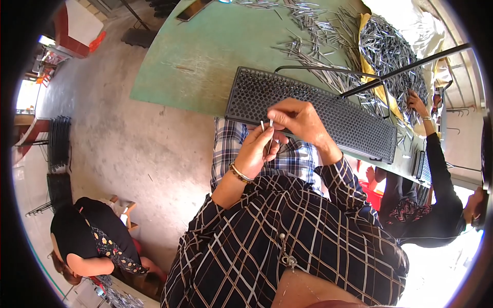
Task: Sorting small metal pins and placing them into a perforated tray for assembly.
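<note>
My left hand [251, 154] is closed around thin metal rods [262, 126], whose pale tips stick up past the thumb; how many lie inside the fingers is hidden. Thumb and fingers of my right hand [303, 123] pinch the upper end of one metal rod [271, 123], just above the left hand. Both hands are over my lap, at the near edge of a long black rack [328, 110] with rows of round holes. Its left end appears filled with dark pieces standing in the holes.
The rack rests on a green table [205, 61] and has a black bar frame [411, 66]. Loose metal rods [313, 46] lie beyond it, beside an open sack [393, 49] full of them. A co-worker's hand [418, 105] touches the sack. Another person [97, 236] bends at lower left.
</note>
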Action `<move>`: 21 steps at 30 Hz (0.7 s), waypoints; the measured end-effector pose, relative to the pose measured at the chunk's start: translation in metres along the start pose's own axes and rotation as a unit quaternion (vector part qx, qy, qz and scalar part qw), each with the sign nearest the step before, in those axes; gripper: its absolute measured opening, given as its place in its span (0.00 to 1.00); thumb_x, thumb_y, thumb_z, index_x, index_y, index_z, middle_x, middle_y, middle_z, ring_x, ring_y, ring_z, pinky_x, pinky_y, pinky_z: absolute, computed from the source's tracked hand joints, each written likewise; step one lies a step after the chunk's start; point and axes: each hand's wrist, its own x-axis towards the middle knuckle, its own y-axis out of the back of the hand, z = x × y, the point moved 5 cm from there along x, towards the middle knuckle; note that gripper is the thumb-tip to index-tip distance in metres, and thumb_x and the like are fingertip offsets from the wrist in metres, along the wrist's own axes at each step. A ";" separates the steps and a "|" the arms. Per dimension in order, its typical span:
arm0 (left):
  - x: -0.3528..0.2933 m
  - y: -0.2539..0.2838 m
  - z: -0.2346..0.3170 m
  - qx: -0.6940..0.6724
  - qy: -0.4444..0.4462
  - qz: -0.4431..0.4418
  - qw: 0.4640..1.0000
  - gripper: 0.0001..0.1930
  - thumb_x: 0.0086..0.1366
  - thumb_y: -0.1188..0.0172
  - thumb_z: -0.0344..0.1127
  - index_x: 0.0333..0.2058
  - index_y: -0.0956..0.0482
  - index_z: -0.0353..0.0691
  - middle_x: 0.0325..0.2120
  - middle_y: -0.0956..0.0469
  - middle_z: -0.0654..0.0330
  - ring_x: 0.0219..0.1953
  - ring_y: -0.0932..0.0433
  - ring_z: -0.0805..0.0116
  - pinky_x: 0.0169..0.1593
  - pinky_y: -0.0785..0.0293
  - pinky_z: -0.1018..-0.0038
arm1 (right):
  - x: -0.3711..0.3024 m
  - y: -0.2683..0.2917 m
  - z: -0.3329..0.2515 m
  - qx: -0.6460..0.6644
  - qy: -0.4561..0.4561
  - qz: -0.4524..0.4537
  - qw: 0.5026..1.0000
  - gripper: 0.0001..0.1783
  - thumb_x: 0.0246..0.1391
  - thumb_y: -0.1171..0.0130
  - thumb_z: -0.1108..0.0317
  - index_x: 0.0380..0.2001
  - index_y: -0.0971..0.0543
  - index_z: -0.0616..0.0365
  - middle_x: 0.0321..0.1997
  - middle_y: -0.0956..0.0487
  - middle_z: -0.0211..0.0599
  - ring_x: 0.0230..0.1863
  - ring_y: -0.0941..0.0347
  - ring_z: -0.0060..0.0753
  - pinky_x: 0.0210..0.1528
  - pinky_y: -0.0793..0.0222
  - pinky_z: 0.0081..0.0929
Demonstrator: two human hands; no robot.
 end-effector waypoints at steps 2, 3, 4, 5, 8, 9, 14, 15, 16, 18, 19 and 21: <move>0.002 -0.003 0.003 0.023 -0.009 -0.021 0.999 0.14 0.68 0.55 0.39 0.46 0.29 0.37 0.31 0.23 0.59 0.21 0.34 0.81 0.22 0.42 0.86 | -0.007 -0.008 0.005 0.102 -0.085 -0.078 0.988 0.11 0.50 0.37 0.65 0.31 0.19 0.63 0.27 0.22 0.36 0.27 0.28 0.21 0.29 0.32 0.20; 0.002 -0.003 0.004 0.024 -0.009 -0.020 0.999 0.14 0.68 0.55 0.39 0.46 0.29 0.37 0.31 0.23 0.59 0.21 0.34 0.81 0.22 0.42 0.86 | -0.006 -0.009 0.006 0.123 -0.108 -0.081 0.983 0.11 0.50 0.37 0.66 0.32 0.19 0.63 0.27 0.21 0.35 0.27 0.28 0.19 0.29 0.32 0.19; 0.001 -0.004 0.004 0.013 -0.005 -0.023 1.000 0.15 0.69 0.55 0.40 0.47 0.30 0.36 0.31 0.23 0.58 0.21 0.34 0.82 0.21 0.42 0.86 | -0.004 -0.008 0.004 0.124 -0.108 -0.081 0.983 0.11 0.50 0.37 0.66 0.32 0.19 0.63 0.27 0.21 0.35 0.27 0.28 0.19 0.29 0.32 0.19; 0.001 -0.002 0.002 0.001 -0.001 -0.025 1.000 0.16 0.69 0.56 0.40 0.48 0.31 0.36 0.31 0.24 0.57 0.21 0.35 0.82 0.19 0.42 0.86 | 0.000 -0.003 0.003 0.114 -0.096 -0.039 0.988 0.11 0.50 0.37 0.66 0.32 0.19 0.63 0.27 0.21 0.35 0.27 0.28 0.19 0.29 0.32 0.19; 0.004 0.007 -0.007 -0.024 0.030 -0.021 0.999 0.19 0.69 0.57 0.43 0.49 0.31 0.34 0.34 0.24 0.57 0.23 0.34 0.80 0.24 0.40 0.85 | 0.018 -0.001 0.005 0.082 -0.066 0.047 0.993 0.10 0.50 0.37 0.67 0.32 0.19 0.63 0.27 0.20 0.35 0.26 0.27 0.20 0.29 0.32 0.20; 0.005 0.007 -0.010 -0.024 0.031 -0.022 0.999 0.19 0.69 0.57 0.43 0.49 0.31 0.34 0.34 0.24 0.57 0.23 0.34 0.80 0.24 0.40 0.85 | 0.024 0.001 -0.003 0.034 -0.002 0.093 0.995 0.09 0.50 0.38 0.67 0.32 0.19 0.63 0.27 0.21 0.35 0.26 0.27 0.23 0.29 0.32 0.21; 0.005 0.009 -0.023 -0.029 0.070 -0.022 0.997 0.26 0.66 0.59 0.49 0.52 0.33 0.33 0.36 0.24 0.57 0.27 0.32 0.79 0.27 0.39 0.85 | 0.042 -0.013 -0.004 -0.104 0.136 0.134 0.976 0.08 0.47 0.38 0.68 0.31 0.19 0.61 0.28 0.21 0.40 0.29 0.26 0.39 0.32 0.31 0.30; 0.004 0.012 -0.024 -0.029 0.069 -0.020 0.997 0.26 0.66 0.59 0.49 0.52 0.33 0.33 0.36 0.24 0.57 0.27 0.32 0.79 0.27 0.39 0.85 | 0.044 -0.017 -0.003 -0.131 0.174 0.127 0.968 0.09 0.46 0.38 0.68 0.31 0.20 0.61 0.28 0.21 0.41 0.29 0.27 0.44 0.34 0.31 0.34; 0.003 0.014 -0.023 -0.031 0.063 -0.022 0.997 0.25 0.66 0.59 0.48 0.53 0.33 0.33 0.37 0.24 0.57 0.26 0.32 0.79 0.27 0.39 0.85 | 0.042 -0.019 0.002 -0.130 0.174 0.125 0.968 0.09 0.46 0.38 0.68 0.31 0.20 0.61 0.28 0.21 0.41 0.29 0.27 0.44 0.34 0.31 0.34; 0.001 0.015 -0.021 -0.033 0.058 -0.025 0.997 0.25 0.65 0.58 0.46 0.53 0.34 0.33 0.37 0.24 0.57 0.26 0.32 0.79 0.27 0.39 0.85 | 0.041 -0.021 0.004 -0.142 0.101 0.114 0.978 0.09 0.46 0.38 0.69 0.32 0.20 0.60 0.28 0.22 0.38 0.29 0.28 0.43 0.35 0.32 0.34; 0.000 0.015 -0.021 -0.042 0.061 -0.023 0.997 0.23 0.65 0.58 0.42 0.54 0.35 0.33 0.37 0.24 0.55 0.26 0.32 0.78 0.27 0.37 0.83 | 0.042 -0.021 0.007 -0.142 0.101 0.113 0.978 0.09 0.46 0.38 0.69 0.32 0.20 0.60 0.28 0.22 0.38 0.29 0.28 0.43 0.35 0.32 0.34; -0.001 0.015 -0.020 -0.049 0.065 -0.021 0.996 0.22 0.64 0.58 0.38 0.54 0.36 0.34 0.37 0.24 0.52 0.26 0.32 0.77 0.28 0.35 0.81 | 0.039 -0.026 -0.004 -0.232 0.261 0.119 0.929 0.10 0.45 0.38 0.69 0.33 0.20 0.58 0.29 0.22 0.36 0.31 0.28 0.40 0.36 0.34 0.33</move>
